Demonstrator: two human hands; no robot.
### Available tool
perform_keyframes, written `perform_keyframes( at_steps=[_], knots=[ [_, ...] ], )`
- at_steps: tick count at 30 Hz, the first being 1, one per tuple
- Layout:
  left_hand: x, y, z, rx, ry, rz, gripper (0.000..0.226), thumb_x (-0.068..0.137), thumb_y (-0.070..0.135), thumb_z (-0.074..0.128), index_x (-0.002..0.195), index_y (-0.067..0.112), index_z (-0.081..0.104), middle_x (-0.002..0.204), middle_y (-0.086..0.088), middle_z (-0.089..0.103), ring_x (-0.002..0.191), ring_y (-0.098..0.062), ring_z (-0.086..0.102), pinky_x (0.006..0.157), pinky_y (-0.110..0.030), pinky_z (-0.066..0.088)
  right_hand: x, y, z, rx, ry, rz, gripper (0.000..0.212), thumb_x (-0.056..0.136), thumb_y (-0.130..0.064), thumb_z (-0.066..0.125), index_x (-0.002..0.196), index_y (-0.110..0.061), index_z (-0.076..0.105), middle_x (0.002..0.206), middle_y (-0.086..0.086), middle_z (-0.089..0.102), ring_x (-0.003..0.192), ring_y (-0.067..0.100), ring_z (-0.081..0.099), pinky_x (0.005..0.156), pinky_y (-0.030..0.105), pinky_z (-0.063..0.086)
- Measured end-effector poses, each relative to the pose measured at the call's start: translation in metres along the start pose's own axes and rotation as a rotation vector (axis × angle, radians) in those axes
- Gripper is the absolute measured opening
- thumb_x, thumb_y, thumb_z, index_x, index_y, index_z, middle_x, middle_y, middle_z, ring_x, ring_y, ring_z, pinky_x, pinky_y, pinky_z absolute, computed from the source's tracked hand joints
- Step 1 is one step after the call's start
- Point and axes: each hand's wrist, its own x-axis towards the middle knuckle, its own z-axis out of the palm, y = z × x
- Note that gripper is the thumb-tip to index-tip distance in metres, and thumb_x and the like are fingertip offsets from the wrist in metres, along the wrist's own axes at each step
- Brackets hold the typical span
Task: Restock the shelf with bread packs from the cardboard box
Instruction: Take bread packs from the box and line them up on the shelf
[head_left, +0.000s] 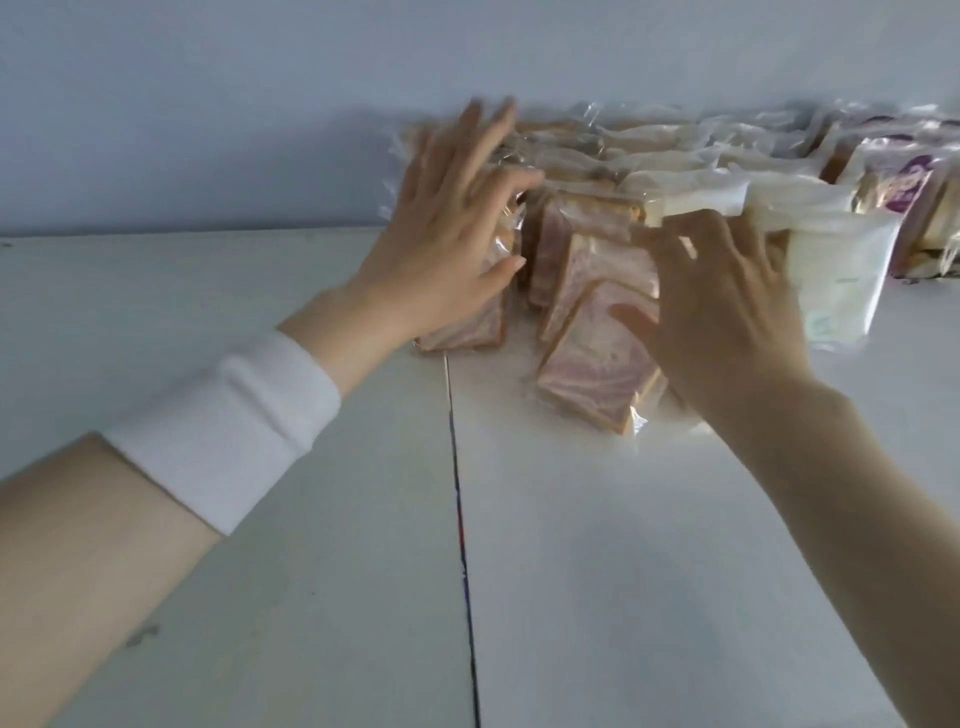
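Observation:
Several clear-wrapped bread packs stand in rows on a white shelf (597, 545) against the back wall. My left hand (447, 234) lies flat with spread fingers against the leftmost pink-swirl pack (467, 332). My right hand (722, 312) rests on the nearest pink-swirl pack (587, 379), which leans forward at the front of the row, fingers slightly bent over its top. Whether those fingers curl round it is unclear. The cardboard box is out of view.
White-wrapped packs (831, 270) and purple-printed packs (904, 192) fill the shelf to the right. A dark seam (462, 519) runs front to back through the shelf. A white wristband sits on my left forearm. Bare shelf lies to the left and in front.

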Motion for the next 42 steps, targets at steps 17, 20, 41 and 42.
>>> perform_keyframes(
  at_steps=[17, 20, 41, 42],
  knots=[
    [0.091, 0.058, 0.0, 0.11, -0.707, -0.107, 0.037, 0.087, 0.027, 0.059, 0.122, 0.017, 0.05, 0.12, -0.008, 0.055, 0.108, -0.026, 0.055, 0.093, -0.042, 0.045, -0.02, 0.052, 0.026, 0.294, -0.225, 0.093, 0.092, 0.073, -0.068, 0.054, 0.139, -0.009, 0.026, 0.128, 0.013, 0.055, 0.122, 0.034, 0.046, 0.095, 0.042, 0.035],
    [0.089, 0.056, 0.008, -0.003, -0.623, -0.199, 0.033, 0.088, 0.027, 0.057, 0.12, 0.016, 0.052, 0.121, -0.008, 0.052, 0.108, -0.022, 0.054, 0.091, -0.034, 0.043, -0.016, 0.047, 0.041, 0.396, -0.152, 0.087, 0.08, 0.078, -0.054, 0.062, 0.136, -0.012, 0.027, 0.125, 0.012, 0.057, 0.119, 0.032, 0.048, 0.09, 0.039, 0.036],
    [0.062, 0.05, 0.028, 0.069, -0.48, -0.079, 0.084, 0.062, 0.056, 0.072, 0.126, 0.011, 0.041, 0.129, -0.01, 0.037, 0.122, -0.025, 0.033, 0.102, -0.038, 0.033, 0.002, 0.033, 0.093, 0.953, -0.06, 0.196, 0.079, 0.081, -0.028, 0.067, 0.144, -0.008, 0.023, 0.137, 0.011, 0.039, 0.125, 0.025, 0.041, 0.087, 0.012, 0.027],
    [0.059, 0.05, 0.03, 0.08, -0.462, -0.072, 0.083, 0.064, 0.057, 0.071, 0.126, 0.011, 0.041, 0.129, -0.01, 0.038, 0.122, -0.026, 0.033, 0.102, -0.038, 0.034, 0.002, 0.032, 0.095, 0.962, -0.086, 0.192, 0.077, 0.08, -0.028, 0.068, 0.141, -0.007, 0.027, 0.135, 0.011, 0.041, 0.124, 0.024, 0.041, 0.082, 0.008, 0.024]
  ],
)
